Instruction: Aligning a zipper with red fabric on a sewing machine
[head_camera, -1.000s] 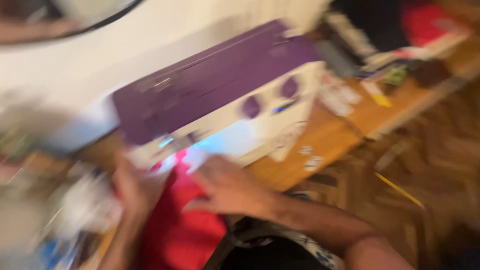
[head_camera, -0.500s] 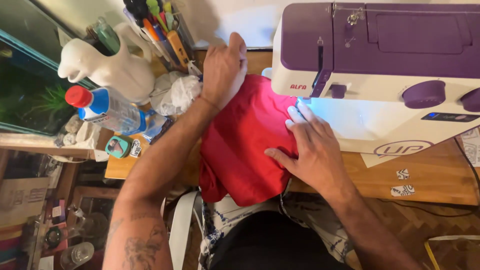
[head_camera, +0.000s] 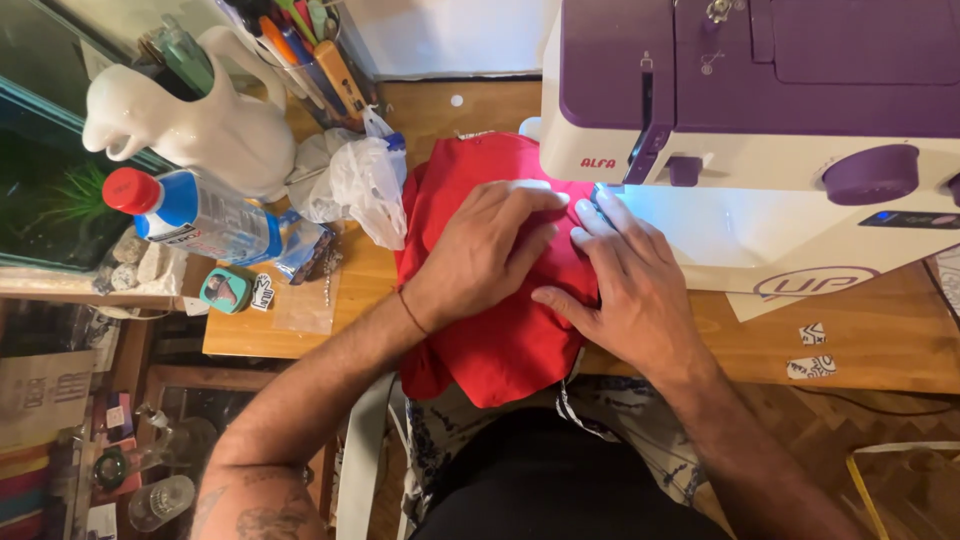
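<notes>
Red cloth (head_camera: 500, 330) under both flat hands, overhanging table edge (head_camera: 300, 345).

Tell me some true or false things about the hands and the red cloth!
1. Both hands lie flat on the red cloth. True: the left hand and the right hand press on it.
2. The sewing machine is green. False: it is purple and white.
3. The bottle has a red cap. True.
4. The bottle stands upright. False: it lies on its side, left of the cloth.
5. The white jug is on the right of the machine. False: it is at the far left, behind the bottle.
6. Part of the cloth hangs over the edge of the table. True.
</notes>
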